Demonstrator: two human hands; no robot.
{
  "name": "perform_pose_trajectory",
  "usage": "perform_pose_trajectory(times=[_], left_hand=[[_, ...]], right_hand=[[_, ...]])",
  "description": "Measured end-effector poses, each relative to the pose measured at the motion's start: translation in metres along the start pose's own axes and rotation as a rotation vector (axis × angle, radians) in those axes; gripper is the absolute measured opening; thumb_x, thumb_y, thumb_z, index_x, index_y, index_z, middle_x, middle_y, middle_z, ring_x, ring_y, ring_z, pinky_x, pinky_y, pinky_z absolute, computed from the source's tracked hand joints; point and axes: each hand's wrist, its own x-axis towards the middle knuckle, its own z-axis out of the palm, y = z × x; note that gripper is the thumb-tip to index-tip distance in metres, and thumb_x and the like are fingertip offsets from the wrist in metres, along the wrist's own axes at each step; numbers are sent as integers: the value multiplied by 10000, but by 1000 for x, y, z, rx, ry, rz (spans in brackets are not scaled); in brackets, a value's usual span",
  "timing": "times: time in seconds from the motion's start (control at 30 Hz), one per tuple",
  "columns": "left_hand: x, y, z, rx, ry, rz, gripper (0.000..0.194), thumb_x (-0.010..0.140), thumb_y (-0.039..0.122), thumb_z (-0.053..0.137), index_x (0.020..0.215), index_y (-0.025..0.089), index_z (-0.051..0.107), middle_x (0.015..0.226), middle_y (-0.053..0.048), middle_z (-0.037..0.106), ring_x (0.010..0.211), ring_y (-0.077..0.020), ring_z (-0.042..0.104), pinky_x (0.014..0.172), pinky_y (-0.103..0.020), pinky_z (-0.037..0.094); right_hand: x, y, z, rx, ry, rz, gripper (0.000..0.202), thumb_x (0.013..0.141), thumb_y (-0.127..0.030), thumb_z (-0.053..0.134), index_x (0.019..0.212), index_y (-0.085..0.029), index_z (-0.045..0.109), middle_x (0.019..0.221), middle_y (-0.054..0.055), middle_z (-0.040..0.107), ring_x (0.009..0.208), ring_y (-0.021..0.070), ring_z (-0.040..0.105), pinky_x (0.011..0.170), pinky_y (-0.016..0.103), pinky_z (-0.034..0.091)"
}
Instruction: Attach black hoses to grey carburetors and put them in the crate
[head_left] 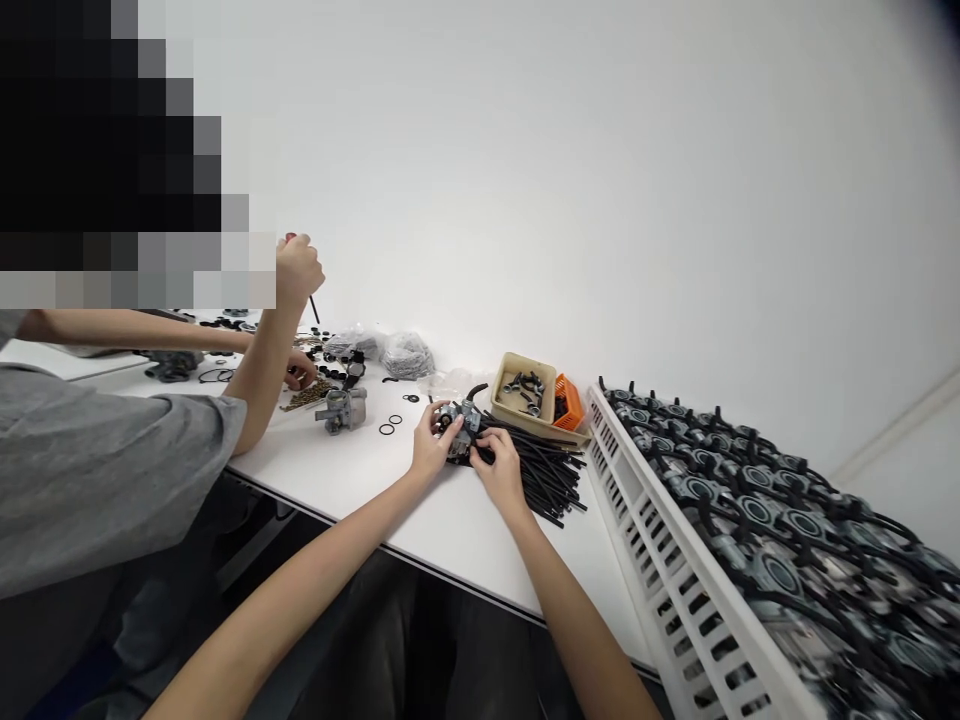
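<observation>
My left hand (pixel 433 442) is wrapped round a grey metal carburetor (pixel 466 418) just above the white table. A short black hose (pixel 478 391) sticks up from the carburetor's top. On its right side, my right hand (pixel 496 462) has thumb and fingers pinched together against the lower part; what they hold there is too small to make out. Several black rubber hoses (pixel 551 475) lie in a loose pile beside and behind my right hand. Another carburetor (pixel 345 411) stands on the table to the left, with two black O-rings (pixel 391 425) between it and my left hand.
A white slatted crate (pixel 652 530) full of carburetors with hoses stands on the right. Behind the hoses are a beige bin (pixel 511 412) of metal parts and an orange basket (pixel 570 402). At left, a co-worker's raised hand (pixel 298 272) grips a screwdriver near plastic bags (pixel 407 356).
</observation>
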Motion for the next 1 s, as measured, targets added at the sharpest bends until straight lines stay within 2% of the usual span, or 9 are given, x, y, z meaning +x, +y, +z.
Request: perform_pose_trajectory(times=[0.13, 0.27, 0.33, 0.43, 0.6, 1.0], left_hand=[[5, -5, 0, -27, 15, -10, 390, 783, 467, 618, 1055, 190, 581, 1032, -78, 643, 917, -194, 613, 801, -308, 478], [6, -4, 1, -31, -40, -14, 348, 786, 445, 610, 1006, 177, 594, 997, -84, 657, 911, -201, 622, 824, -330, 484], [4, -2, 2, -31, -92, -13, 336, 765, 425, 640, 991, 178, 607, 984, -79, 666, 908, -205, 623, 831, -335, 485], [0, 3, 3, -39, -150, -21, 340, 742, 410, 670, 991, 185, 619, 972, -67, 674, 893, -206, 626, 820, -331, 484], [-1, 5, 3, -61, -170, -38, 346, 745, 424, 665, 984, 178, 620, 948, -70, 675, 879, -212, 624, 817, -336, 477], [0, -1, 3, -76, -186, -60, 357, 740, 423, 678, 991, 173, 633, 948, -63, 675, 866, -201, 616, 796, -299, 451]], right_hand=[[-1, -1, 2, 115, -7, -2, 57, 808, -195, 568, 864, -191, 580, 1007, 91, 574, 983, 216, 583, 870, 376, 509], [-1, -1, 7, 417, 2, 100, 399, 807, -268, 615, 1174, -202, 471, 1250, 134, 523, 1075, 214, 605, 909, 378, 524], [-1, -1, 9, 527, -12, 167, 520, 800, -314, 643, 1254, -209, 414, 1331, 152, 493, 1142, 224, 589, 956, 389, 504], [0, 0, 9, 560, -4, 219, 573, 770, -369, 683, 1259, -199, 436, 1350, 161, 503, 1217, 241, 544, 991, 391, 484], [1, 2, 9, 594, -4, 217, 566, 758, -402, 686, 1245, -191, 491, 1293, 149, 566, 1140, 250, 603, 956, 400, 515], [5, -2, 7, 771, 41, 353, 567, 630, -306, 789, 1144, -209, 570, 1207, 110, 604, 1180, 259, 550, 994, 406, 467]])
